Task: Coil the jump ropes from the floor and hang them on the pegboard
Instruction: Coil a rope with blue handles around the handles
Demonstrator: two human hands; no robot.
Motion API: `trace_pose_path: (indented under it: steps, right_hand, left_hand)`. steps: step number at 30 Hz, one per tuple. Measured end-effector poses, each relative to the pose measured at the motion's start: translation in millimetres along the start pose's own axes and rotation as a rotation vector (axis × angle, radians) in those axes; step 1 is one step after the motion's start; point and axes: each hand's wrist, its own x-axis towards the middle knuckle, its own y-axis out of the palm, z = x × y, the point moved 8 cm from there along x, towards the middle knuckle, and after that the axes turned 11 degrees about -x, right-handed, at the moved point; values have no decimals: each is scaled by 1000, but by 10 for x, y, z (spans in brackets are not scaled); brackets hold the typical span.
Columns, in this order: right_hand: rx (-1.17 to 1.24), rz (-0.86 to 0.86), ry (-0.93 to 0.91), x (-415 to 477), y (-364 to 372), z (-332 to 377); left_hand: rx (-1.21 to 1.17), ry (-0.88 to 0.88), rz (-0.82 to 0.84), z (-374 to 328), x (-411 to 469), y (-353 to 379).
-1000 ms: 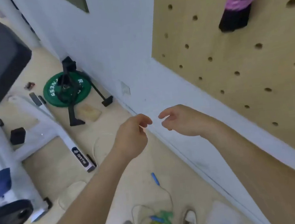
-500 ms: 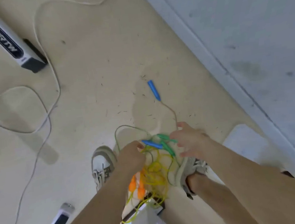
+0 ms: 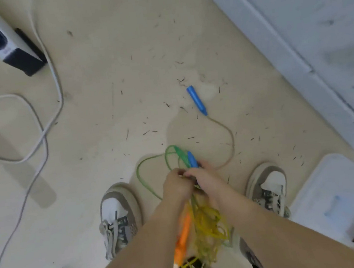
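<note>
Yellow cord point(image 3: 207, 229) hung in a loose, blurred tangle under the jump ropes point(image 3: 192, 200), which both hands held bunched together above the floor point(image 3: 120, 74). An orange handle point(image 3: 183, 236) dangled just left of that yellow tangle. The left hand point(image 3: 176, 186) was curled, its fingertips pinching the cords at the top of the jump ropes. The right hand point(image 3: 205, 180) touched it, fingers wrapped round the same bunch. How tightly either hand squeezed could not be told.

2 grey-and-white shoes stood on either side of the jump ropes: the left shoe point(image 3: 119, 215) to their left and the right shoe point(image 3: 268, 187) to their right. A white plastic lid point(image 3: 337, 192) lay further right, past the right shoe.

A blue handle point(image 3: 192, 159) and a green handle point(image 3: 180, 153) stuck out just beyond the jump ropes, and a green cord point(image 3: 142, 173) looped away to their left.

Beyond the jump ropes, a second blue handle point(image 3: 197, 100) lay loose on the floor, and its tan cord point(image 3: 231, 141) curved back toward the right hand. Far to the left of the jump ropes, a white cable point(image 3: 38, 127) snaked across the floor near a white bar point(image 3: 4, 43) with a black end. Far right of them ran a pale baseboard point(image 3: 293, 43).
</note>
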Motion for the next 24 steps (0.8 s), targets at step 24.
trace_pose_path:
  steps: [24]
  right_hand:
    - [79, -521, -990, -3299, -1132, 2511]
  left_hand:
    - [-523, 935, -148, -3004, -3405, -1561]
